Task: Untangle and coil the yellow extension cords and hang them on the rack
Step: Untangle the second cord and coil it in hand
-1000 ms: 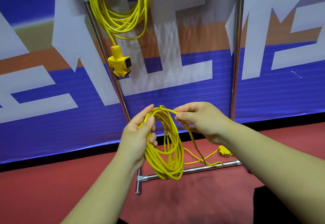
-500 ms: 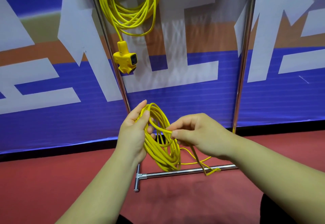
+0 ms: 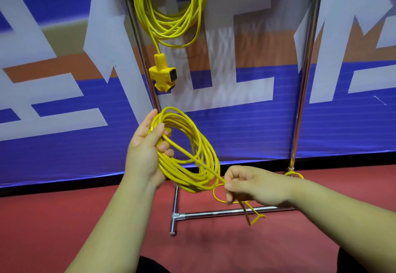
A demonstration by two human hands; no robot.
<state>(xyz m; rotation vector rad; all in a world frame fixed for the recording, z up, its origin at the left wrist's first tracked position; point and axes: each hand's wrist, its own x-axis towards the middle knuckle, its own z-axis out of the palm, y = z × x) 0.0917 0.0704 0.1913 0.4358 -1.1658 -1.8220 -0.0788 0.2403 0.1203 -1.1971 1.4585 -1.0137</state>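
— So, where is the loose cord?
— In front of the rack (image 3: 303, 84), between its two posts. The left hand (image 3: 145, 150) has its fingers curled round one side of the yellow coil (image 3: 211, 163), holding it upright above the rack's bottom bar (image 3: 214, 214).
— And the other hand?
— The right hand (image 3: 252, 185) pinches a single strand (image 3: 188, 154) that runs straight down from the coil's top, low in front of the rack. The tail (image 3: 256, 219) drops from it past the bottom bar.
— Anything already hung?
— Yes, a second yellow cord (image 3: 169, 26) hangs in loops from the rack's top, close to one post, its socket block (image 3: 164, 75) dangling beneath
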